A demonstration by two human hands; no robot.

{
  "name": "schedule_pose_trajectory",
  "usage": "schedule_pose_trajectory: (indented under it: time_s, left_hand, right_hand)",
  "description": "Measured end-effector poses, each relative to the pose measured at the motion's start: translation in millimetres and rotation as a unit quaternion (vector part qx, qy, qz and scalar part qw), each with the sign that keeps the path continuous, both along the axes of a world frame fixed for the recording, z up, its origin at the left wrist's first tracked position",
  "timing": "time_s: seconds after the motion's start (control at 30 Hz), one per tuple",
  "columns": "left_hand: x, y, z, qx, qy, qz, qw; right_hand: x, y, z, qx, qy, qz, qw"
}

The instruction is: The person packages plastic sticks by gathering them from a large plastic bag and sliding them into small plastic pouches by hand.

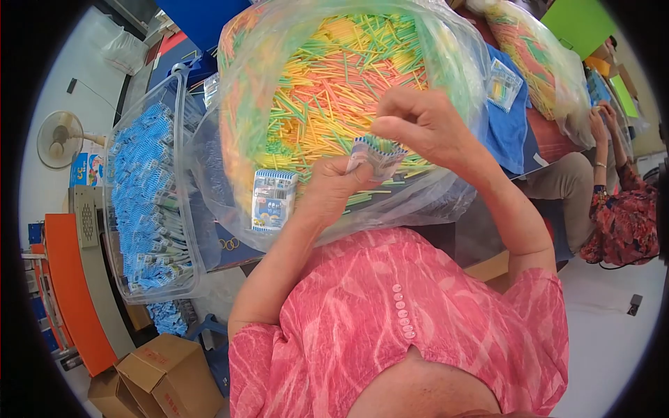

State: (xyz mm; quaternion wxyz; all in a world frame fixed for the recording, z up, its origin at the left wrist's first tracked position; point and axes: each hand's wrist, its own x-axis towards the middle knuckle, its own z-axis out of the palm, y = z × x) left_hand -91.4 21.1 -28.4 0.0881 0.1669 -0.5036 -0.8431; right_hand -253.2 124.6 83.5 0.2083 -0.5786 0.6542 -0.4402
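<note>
My left hand point(338, 187) holds a small clear packet with a printed edge point(376, 159) over the near side of a big plastic bag. Just above the packet's right side is my right hand point(425, 125), its fingers curled; whether they pinch anything is too small to tell. Thin green, yellow and pink sticks point(334, 83) fill the big clear bag point(240, 90). Left of my left hand, a blue-and-white packet point(273, 200) lies on the bag's near left edge.
A clear bin point(191, 237) of blue-striped packets stands at left, cardboard boxes point(164, 376) below it. At right are a blue cloth point(507, 136) with a packet point(503, 85), another bag of sticks point(523, 52) and a co-worker's hands point(603, 122).
</note>
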Motion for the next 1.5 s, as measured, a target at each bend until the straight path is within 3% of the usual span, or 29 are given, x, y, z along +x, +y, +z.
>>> schedule_pose_trajectory:
  time_s: [0.1,0.17,0.27,0.3,0.37,0.43,0.53,0.57,0.63,0.67,0.73,0.77,0.83,0.9,0.97,1.0,1.07,1.2,1.27,1.5]
  left_hand:
    - [-8,5,5,0.058,0.014,0.002,0.998]
    - [-15,13,6,0.015,-0.033,0.011,0.999]
    - [-26,24,12,-0.056,-0.044,-0.031,0.997]
    - [-27,26,15,-0.097,-0.053,-0.043,0.993]
    - [-23,29,15,-0.098,-0.032,-0.03,0.994]
    - [-18,24,15,-0.116,-0.035,-0.004,0.993]
    - [-17,18,16,-0.136,-0.063,0.007,0.989]
    - [-16,15,14,-0.168,-0.072,0.005,0.983]
    - [-15,16,6,-0.168,-0.07,0.024,0.983]
    - [-13,15,3,-0.168,-0.058,0.027,0.984]
    - [-9,13,0,-0.172,-0.06,0.037,0.983]
    - [-8,13,-1,-0.172,-0.057,0.045,0.982]
    - [-8,12,-1,-0.169,-0.07,0.047,0.982]
    - [-7,10,0,-0.173,-0.078,0.046,0.981]
    - [-8,10,-1,-0.161,-0.064,0.05,0.984]
    - [-7,9,1,-0.163,-0.057,0.051,0.984]
    - [-2,8,5,-0.16,-0.057,0.059,0.984]
    - [6,2,7,-0.158,-0.072,0.062,0.983]
    - [8,-1,9,-0.143,-0.064,0.067,0.985]
    - [6,-6,12,-0.149,-0.056,0.063,0.985]
  right_hand:
    - [-3,11,-7,-0.014,0.01,-0.067,0.998]
    - [4,21,-30,-0.102,0.011,-0.057,0.993]
    - [-10,50,-43,-0.067,-0.03,-0.05,0.996]
    - [-27,60,-40,-0.078,-0.01,-0.084,0.993]
    - [-68,85,-20,-0.051,-0.125,-0.198,0.971]
    - [-137,111,-29,-0.105,-0.082,-0.253,0.958]
    - [-235,136,-65,-0.023,0.079,-0.361,0.929]
    - [-261,139,-85,-0.024,0.071,-0.347,0.935]
    - [-295,138,-118,-0.001,0.239,-0.353,0.904]
    - [-290,129,-117,-0.003,0.235,-0.348,0.908]
    - [-258,108,-89,-0.128,0.496,-0.422,0.748]
    - [-240,95,-70,-0.13,0.494,-0.42,0.75]
    - [-192,66,-46,-0.226,0.395,-0.32,0.831]
    - [-146,35,-47,-0.189,0.361,-0.141,0.902]
    - [-115,4,-49,-0.127,0.349,-0.084,0.925]
    - [-120,-5,-53,-0.13,0.355,-0.085,0.922]
    - [-143,-28,-65,-0.02,0.367,-0.104,0.924]
    - [-167,-59,-74,0.006,0.41,-0.106,0.906]
    - [-172,-74,-78,0.061,0.417,-0.026,0.906]
    - [-177,-96,-80,0.119,0.445,-0.016,0.887]
